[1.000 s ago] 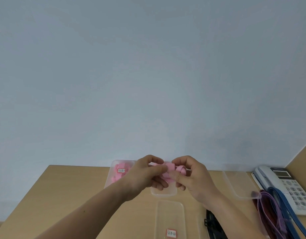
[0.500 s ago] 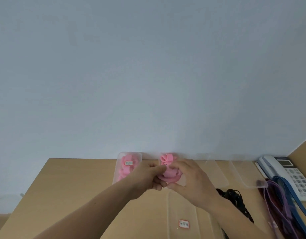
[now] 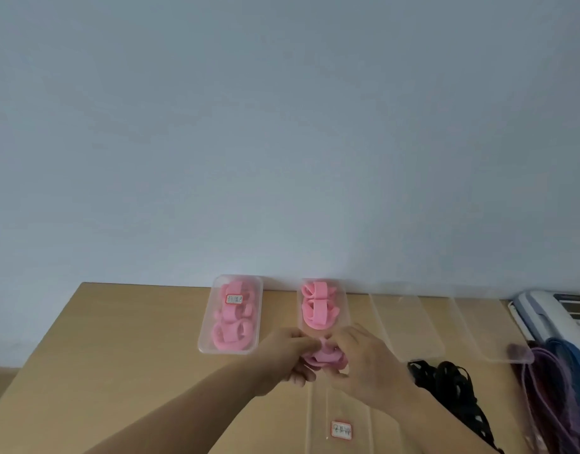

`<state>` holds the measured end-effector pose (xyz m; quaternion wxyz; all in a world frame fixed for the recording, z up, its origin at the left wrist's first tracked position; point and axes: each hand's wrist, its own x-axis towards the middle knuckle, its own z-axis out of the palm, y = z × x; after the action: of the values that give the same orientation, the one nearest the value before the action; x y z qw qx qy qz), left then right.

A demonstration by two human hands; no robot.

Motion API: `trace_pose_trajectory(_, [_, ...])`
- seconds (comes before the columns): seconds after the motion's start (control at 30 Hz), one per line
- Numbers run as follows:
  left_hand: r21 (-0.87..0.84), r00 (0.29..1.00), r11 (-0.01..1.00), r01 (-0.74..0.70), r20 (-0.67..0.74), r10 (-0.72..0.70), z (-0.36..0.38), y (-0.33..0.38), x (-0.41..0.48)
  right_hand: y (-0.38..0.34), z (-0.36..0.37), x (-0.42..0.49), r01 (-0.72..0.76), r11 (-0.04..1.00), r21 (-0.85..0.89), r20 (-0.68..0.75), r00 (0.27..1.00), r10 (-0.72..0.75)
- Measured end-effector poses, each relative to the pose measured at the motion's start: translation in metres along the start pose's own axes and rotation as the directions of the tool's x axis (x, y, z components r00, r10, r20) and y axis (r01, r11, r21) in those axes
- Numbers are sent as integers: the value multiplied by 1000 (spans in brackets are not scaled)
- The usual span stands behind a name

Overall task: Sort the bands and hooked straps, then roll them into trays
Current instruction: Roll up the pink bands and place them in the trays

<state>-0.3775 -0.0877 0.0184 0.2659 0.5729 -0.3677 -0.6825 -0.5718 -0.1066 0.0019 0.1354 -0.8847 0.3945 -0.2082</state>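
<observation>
Pink band (image 3: 324, 357), rolled, had dropped lower toward the near end of the second tray (image 3: 343, 317). Left hand (image 3: 283, 358) and right hand (image 3: 367, 365) both pinched it; placing looked imminent.

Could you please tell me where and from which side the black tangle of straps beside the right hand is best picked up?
Probably the raised loops at the far end of the black straps, pinched from above by the right hand once it frees the pink band. Those loops stand off the table; the rest trails flat, and purple straps crowd the right side.
</observation>
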Motion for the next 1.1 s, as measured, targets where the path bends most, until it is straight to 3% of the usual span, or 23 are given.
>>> trace_pose_trajectory(0.1, [51, 985, 999, 17, -172, -8, 4, -7, 20, 26, 17, 6, -14, 996, 87, 6, 1000, 14])
trace_pose_trajectory(0.23, [235, 891, 972, 32, -447, 79, 0, -13, 45, 53, 35, 22, -9, 997, 75, 6, 1000, 9])
trace_pose_trajectory(0.37, [415, 879, 906, 83, -459, 129, -1, -18, 62, 63, 44, 40, 7, 999, 33, 9, 1000, -8])
trace_pose_trajectory(0.57, [567, 868, 819, 93, -449, 212, 1, -32, 74, 68, 52, 47, -42, 997, -57, 259, 964, 55])
trace_pose_trajectory(0.67, [685, 858, 724, 78, -416, 301, 1, -35, 74, 71, 53, 52, -55, 988, -147, 382, 918, 108])
trace_pose_trajectory(0.73, [791, 840, 611, 36, -355, 411, 1, -36, 74, 69, 51, 52, -4, 983, -181, 363, 929, 70])
trace_pose_trajectory(0.8, [904, 818, 428, -8, -240, 523, 1, -34, 71, 64, 48, 51, 60, 965, -254, 303, 953, 21])
trace_pose_trajectory(0.87, [980, 771, 186, -76, -60, 634, 2, -32, 69, 60, 44, 48, 29, 951, -308, 206, 978, 37])
trace_pose_trajectory(0.93, [994, 775, -16, -109, 95, 625, 1, -33, 69, 60, 42, 46, -27, 944, -330, 260, 958, 118])
trace_pose_trajectory(1.0, [989, 863, -67, -132, 148, 483, 0, -36, 71, 64, 44, 41, -37, 931, -364, 343, 924, 171])
trace_pose_trajectory(1.1, [991, 925, -27, -129, 130, 356, -3, -35, 73, 64, 43, 33, -46, 933, -356, 294, 942, 159])
